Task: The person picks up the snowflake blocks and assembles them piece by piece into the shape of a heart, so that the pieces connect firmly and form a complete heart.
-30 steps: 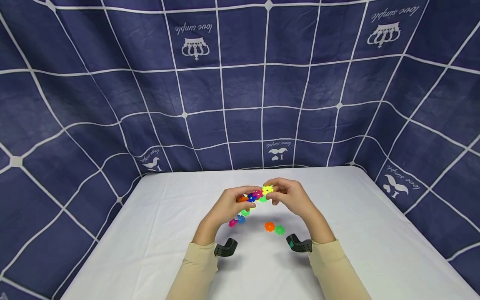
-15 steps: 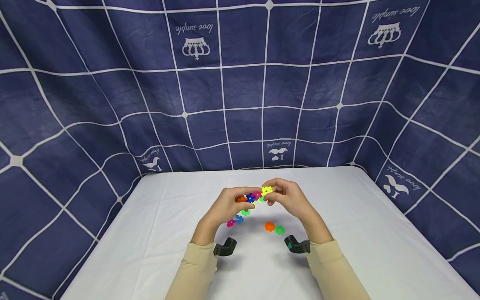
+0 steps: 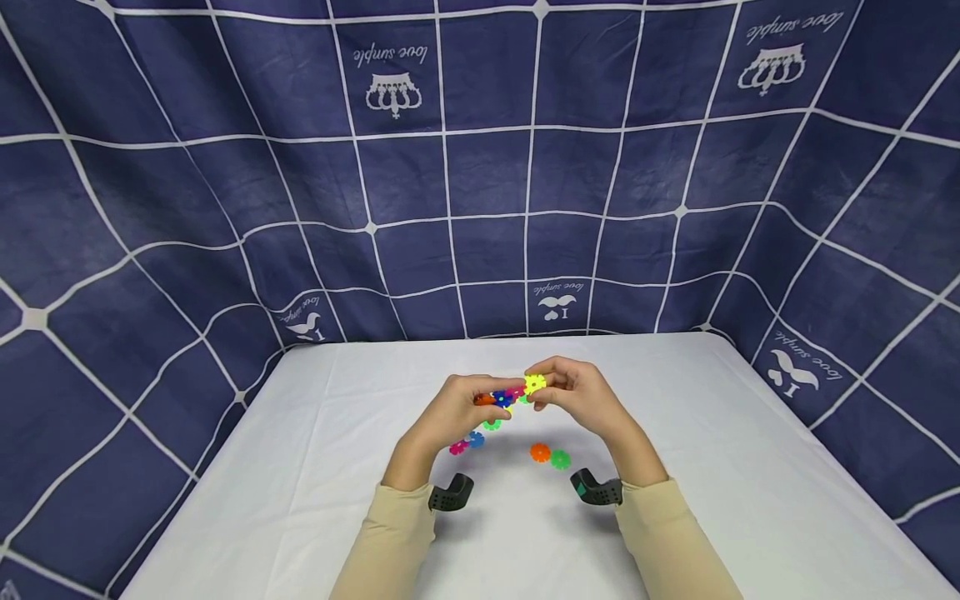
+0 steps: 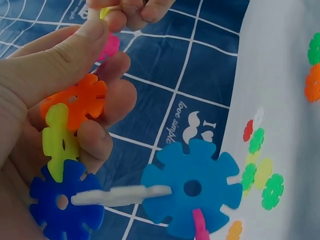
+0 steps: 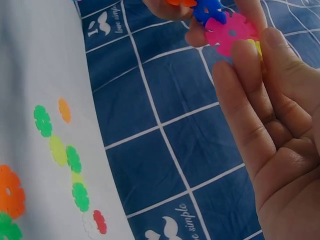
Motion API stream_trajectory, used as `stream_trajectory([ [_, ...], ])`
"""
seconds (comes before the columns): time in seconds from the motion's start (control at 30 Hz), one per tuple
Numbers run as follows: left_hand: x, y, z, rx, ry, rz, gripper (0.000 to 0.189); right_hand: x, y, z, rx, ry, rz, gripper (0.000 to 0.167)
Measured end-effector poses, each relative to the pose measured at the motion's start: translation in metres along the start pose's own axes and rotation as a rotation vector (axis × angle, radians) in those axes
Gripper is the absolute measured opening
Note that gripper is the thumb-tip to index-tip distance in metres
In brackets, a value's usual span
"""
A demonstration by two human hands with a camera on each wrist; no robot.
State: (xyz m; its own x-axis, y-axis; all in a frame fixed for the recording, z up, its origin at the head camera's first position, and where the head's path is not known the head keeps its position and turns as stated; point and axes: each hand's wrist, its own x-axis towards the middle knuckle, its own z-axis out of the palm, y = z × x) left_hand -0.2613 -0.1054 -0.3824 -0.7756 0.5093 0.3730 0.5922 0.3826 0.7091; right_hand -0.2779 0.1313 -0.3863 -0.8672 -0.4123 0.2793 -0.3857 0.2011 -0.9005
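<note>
The left hand (image 3: 447,412) grips a chain of bright plastic flower discs (image 3: 501,400), with the tail dangling at its five o'clock. The right hand (image 3: 576,392) pinches a yellow plastic flower disc (image 3: 535,384) at its nine o'clock. An orange plastic disc (image 3: 540,452) sits on the white table (image 3: 247,475) at the yellow disc's six o'clock.

Discs (image 3: 540,452) on tbl (image 3: 675,433), curtain (image 3: 487,175) bhnd

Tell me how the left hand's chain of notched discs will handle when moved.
The chain of notched discs is probably light, its pieces looking thin. It may stay stiff: the white disc juts sideways from the dark blue disc. Tugged, it could separate, since discs appear slotted together.
</note>
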Motion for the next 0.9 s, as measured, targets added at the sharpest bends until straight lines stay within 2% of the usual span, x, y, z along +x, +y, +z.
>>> stream_trajectory([
  [0.4, -0.0001, -0.002, -0.0017, -0.029, -0.019, 0.046, 0.049, 0.0019, 0.0074, 0.0022, 0.131, -0.028, -0.024, 0.027],
  [0.57, 0.0001, -0.0029, -0.002, -0.027, -0.028, 0.049, 0.048, 0.0018, 0.0056, 0.0025, 0.11, -0.035, -0.012, 0.028],
  [0.77, 0.0007, -0.0067, 0.0008, -0.027, -0.015, -0.026, 0.048, 0.0028, 0.0048, 0.0017, 0.027, -0.022, 0.007, 0.026],
  [0.9, 0.0018, -0.0085, 0.0027, -0.077, -0.017, -0.072, 0.047, 0.0027, 0.0064, 0.0008, -0.025, 0.003, 0.013, 0.026],
])
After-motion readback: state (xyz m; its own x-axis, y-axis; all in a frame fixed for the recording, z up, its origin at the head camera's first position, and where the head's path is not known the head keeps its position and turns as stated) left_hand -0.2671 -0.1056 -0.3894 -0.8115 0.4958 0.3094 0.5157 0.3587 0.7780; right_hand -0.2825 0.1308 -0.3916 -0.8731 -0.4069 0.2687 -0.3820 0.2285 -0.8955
